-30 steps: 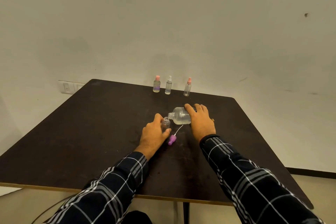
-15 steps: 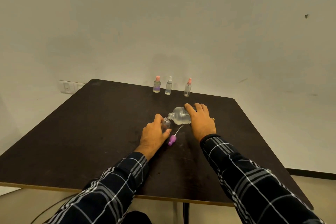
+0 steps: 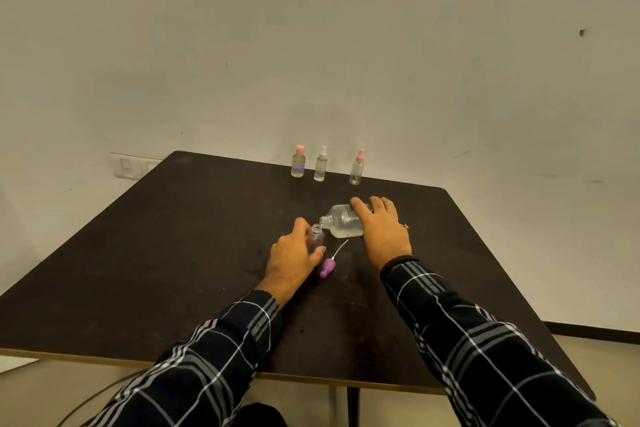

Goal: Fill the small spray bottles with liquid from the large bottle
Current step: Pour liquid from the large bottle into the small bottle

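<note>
Pour under way: large clear plastic bottle (image 3: 343,224) is tipping neck-first toward small clear open-necked spray bottle (image 3: 316,236).

Right grip (image 3: 384,232) is wrapping the large bottle's body from above, its mouth just left of the grip, at the small neck. The part-full load is probably shifting and the walls are likely squashy, so mid-body is best. Left grip (image 3: 294,256) is curling round the small bottle, which is standing upright on the dark bench (image 3: 173,253). It is likely light, tippy and slick, so hold low. Purple spray cap with white tube (image 3: 327,267) is lying just right of the left grip.

dark plaid sleeves (image 3: 491,350) with white lines, a ring (image 3: 404,226).
</note>
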